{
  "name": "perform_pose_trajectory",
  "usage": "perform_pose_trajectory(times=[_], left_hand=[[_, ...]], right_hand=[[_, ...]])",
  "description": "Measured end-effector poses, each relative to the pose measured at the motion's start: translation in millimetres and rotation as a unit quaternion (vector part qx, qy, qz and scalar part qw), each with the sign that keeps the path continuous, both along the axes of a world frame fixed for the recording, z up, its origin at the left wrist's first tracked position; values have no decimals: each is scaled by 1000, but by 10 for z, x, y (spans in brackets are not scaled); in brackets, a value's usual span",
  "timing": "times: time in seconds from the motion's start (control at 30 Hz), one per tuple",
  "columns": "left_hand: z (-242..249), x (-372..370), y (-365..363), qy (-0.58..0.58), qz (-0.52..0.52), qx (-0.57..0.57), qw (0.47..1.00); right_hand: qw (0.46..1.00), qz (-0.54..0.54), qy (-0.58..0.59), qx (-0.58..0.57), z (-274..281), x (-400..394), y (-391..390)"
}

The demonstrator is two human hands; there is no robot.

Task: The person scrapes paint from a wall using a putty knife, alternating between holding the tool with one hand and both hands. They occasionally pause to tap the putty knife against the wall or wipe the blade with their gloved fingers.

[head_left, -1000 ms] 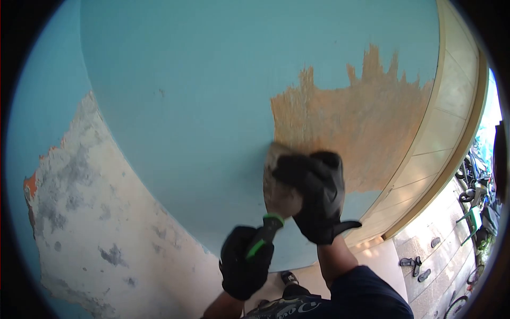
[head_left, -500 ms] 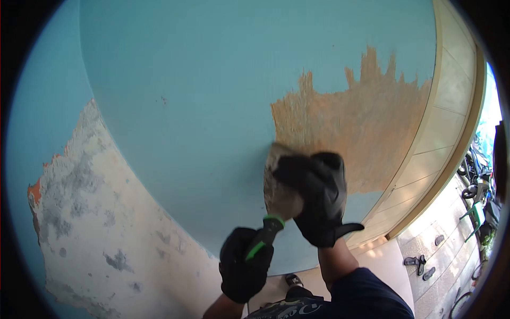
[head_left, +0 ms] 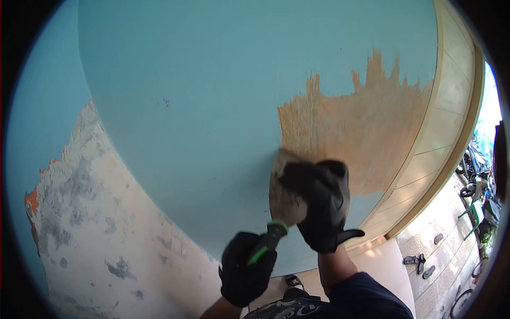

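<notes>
- Fingers of the left hand [head_left: 247, 272] are curling round the green and black handle [head_left: 270, 239] of the scraper [head_left: 288, 204], at seven o'clock from its blade.
- Fingers of the right hand [head_left: 322, 204] are bunching together over the blade from three o'clock; I cannot tell if they are pinching it.
- That blade is leaning on the blue wall [head_left: 186, 106], its tip touching the low left edge of the brown patch [head_left: 366, 141].
- If the blade is tipping too steeply, it could be gouging the wall.
- If the right fingers are slipping toward the tip, they could be getting cut or bumped.
- Farther out, a whitish patch [head_left: 90, 223] is showing at nine o'clock.
- Motorbikes [head_left: 470, 183] are standing far off at three o'clock, and flip-flops [head_left: 417, 261] are lying near four.
</notes>
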State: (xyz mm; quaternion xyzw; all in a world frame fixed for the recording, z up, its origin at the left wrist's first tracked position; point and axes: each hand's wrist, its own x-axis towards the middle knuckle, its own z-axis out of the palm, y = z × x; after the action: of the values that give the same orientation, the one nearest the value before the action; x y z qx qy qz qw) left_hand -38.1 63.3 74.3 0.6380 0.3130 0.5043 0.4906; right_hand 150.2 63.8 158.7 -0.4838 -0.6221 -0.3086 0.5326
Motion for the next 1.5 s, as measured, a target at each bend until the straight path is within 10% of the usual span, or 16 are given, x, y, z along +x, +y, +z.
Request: perform_pose_trajectory(times=[0.3, 0.47, 1.5], left_hand=[[30, 19, 100, 78, 27, 237, 968], [120, -3, -24, 9, -6, 14, 1000], [310, -29, 46, 46, 4, 167, 985]], right_hand=[[1000, -7, 24, -16, -76, -53, -52], [999, 11, 21, 24, 56, -42, 16], [1000, 18, -8, 0, 113, -11, -14]])
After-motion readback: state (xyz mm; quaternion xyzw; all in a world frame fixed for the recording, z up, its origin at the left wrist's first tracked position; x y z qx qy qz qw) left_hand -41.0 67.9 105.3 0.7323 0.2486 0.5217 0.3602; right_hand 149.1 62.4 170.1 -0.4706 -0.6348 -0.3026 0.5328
